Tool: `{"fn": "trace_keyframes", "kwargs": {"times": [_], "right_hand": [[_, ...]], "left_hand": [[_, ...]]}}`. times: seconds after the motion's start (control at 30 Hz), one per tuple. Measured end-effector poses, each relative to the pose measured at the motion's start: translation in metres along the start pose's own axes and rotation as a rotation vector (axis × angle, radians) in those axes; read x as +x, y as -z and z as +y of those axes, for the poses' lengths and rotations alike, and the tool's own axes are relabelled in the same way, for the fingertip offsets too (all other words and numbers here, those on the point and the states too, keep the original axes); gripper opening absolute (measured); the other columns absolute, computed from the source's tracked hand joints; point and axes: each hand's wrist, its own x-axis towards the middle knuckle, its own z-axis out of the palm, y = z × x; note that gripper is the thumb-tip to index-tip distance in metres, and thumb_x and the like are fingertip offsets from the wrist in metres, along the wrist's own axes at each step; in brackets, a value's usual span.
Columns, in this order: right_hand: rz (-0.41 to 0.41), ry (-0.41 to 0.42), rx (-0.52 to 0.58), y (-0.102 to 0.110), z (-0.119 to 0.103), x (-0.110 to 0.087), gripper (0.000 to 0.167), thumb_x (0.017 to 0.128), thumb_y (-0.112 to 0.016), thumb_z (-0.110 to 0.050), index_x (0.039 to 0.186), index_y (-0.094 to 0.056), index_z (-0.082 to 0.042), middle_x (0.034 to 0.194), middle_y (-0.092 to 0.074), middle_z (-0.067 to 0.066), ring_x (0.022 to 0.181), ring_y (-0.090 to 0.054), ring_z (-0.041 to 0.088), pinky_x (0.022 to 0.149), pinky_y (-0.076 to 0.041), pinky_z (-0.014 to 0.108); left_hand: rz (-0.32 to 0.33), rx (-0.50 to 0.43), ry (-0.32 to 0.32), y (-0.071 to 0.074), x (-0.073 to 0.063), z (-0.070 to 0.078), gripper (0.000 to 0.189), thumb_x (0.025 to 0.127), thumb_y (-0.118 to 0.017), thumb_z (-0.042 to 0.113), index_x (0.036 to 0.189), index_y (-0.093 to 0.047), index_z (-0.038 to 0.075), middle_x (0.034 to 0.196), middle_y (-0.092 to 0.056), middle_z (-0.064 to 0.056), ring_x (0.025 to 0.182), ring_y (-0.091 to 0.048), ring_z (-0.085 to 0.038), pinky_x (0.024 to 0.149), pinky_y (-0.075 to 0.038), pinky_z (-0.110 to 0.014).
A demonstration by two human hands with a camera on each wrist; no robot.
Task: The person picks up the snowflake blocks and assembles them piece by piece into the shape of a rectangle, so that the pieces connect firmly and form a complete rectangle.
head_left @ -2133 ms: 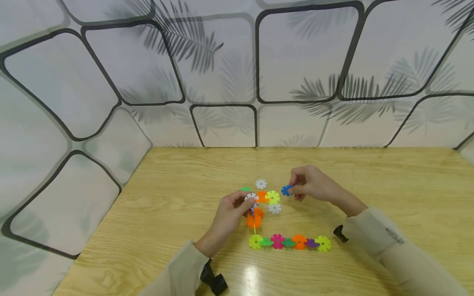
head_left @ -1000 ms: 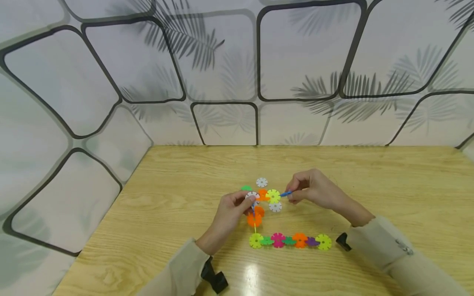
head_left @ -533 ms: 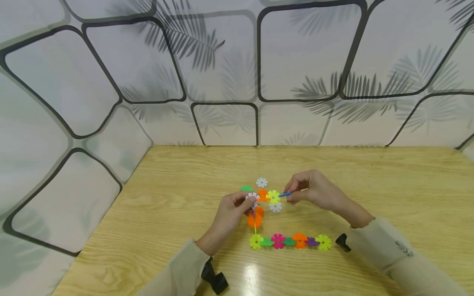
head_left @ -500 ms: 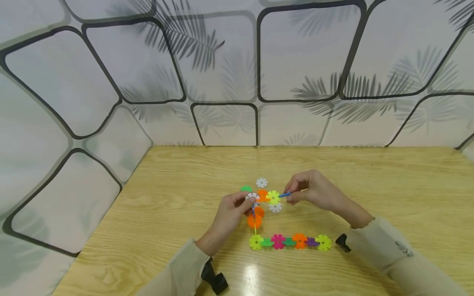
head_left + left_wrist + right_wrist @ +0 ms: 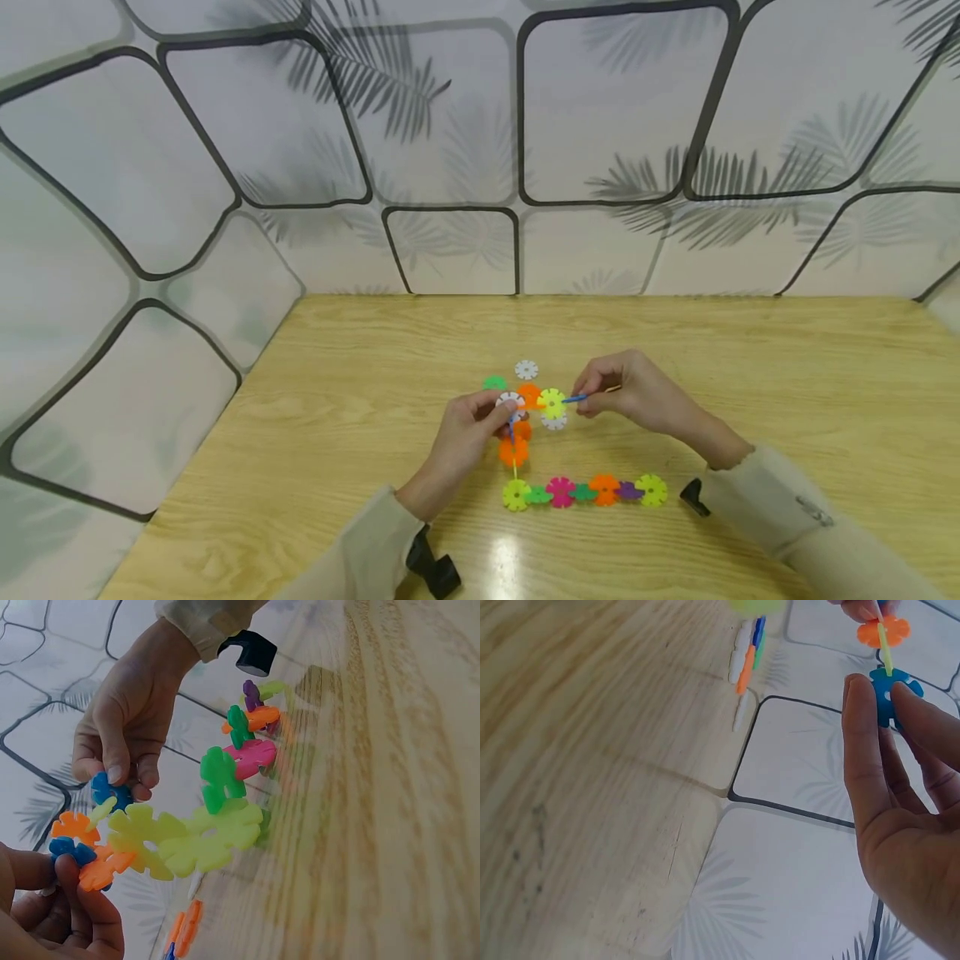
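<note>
My left hand (image 5: 467, 433) pinches a white notched plastic disc (image 5: 510, 403) at the corner of a chain of interlocking snowflake discs. From there an orange disc (image 5: 529, 395) and a yellow disc (image 5: 552, 403) extend to the right. My right hand (image 5: 633, 396) pinches a blue snowflake disc (image 5: 885, 696) between thumb and fingers. Seen edge-on in the head view, the blue disc meets the yellow disc's right rim; how deep the notches sit cannot be told. Below, an orange disc (image 5: 513, 452) leads down to the row starting with a yellow-green disc (image 5: 516, 495).
The bottom row runs right through a pink disc (image 5: 560, 492) to a yellow-green end disc (image 5: 651, 490) on the wooden table (image 5: 360, 350). Loose pieces lie behind the chain, among them a white disc (image 5: 527, 369) and a green disc (image 5: 495, 382). A patterned cloth backdrop (image 5: 450, 167) stands behind.
My right hand has brought the blue disc leftward, turned it edge-on and set it against the yellow disc, then moved slightly closer. My left hand keeps its grip on the white disc.
</note>
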Motion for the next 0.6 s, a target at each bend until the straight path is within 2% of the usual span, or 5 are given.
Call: {"fn": "trace_keyframes", "kwargs": {"times": [0.4, 0.6], "right_hand": [[0.028, 0.007, -0.027, -0.0016, -0.0027, 0.0007, 0.018, 0.087, -0.069, 0.015, 0.075, -0.065, 0.002, 0.093, -0.069, 0.018, 0.078, -0.072, 0.022, 0.07, -0.06, 0.031], [0.039, 0.003, 0.007, -0.0041, -0.003, 0.0, 0.018, 0.086, -0.069, 0.016, 0.075, -0.064, 0.004, 0.092, -0.07, 0.018, 0.078, -0.072, 0.017, 0.071, -0.06, 0.03]], "left_hand": [[0.008, -0.005, -0.004, -0.0013, 0.0004, 0.0006, 0.021, 0.103, -0.059, 0.006, 0.107, -0.068, -0.014, 0.087, -0.068, -0.008, 0.071, -0.055, -0.008, 0.07, -0.051, -0.02], [0.013, -0.003, 0.0, -0.0018, -0.001, -0.0009, 0.024, 0.103, -0.059, 0.006, 0.109, -0.066, -0.016, 0.088, -0.068, -0.01, 0.072, -0.054, -0.009, 0.07, -0.05, -0.02]]}}
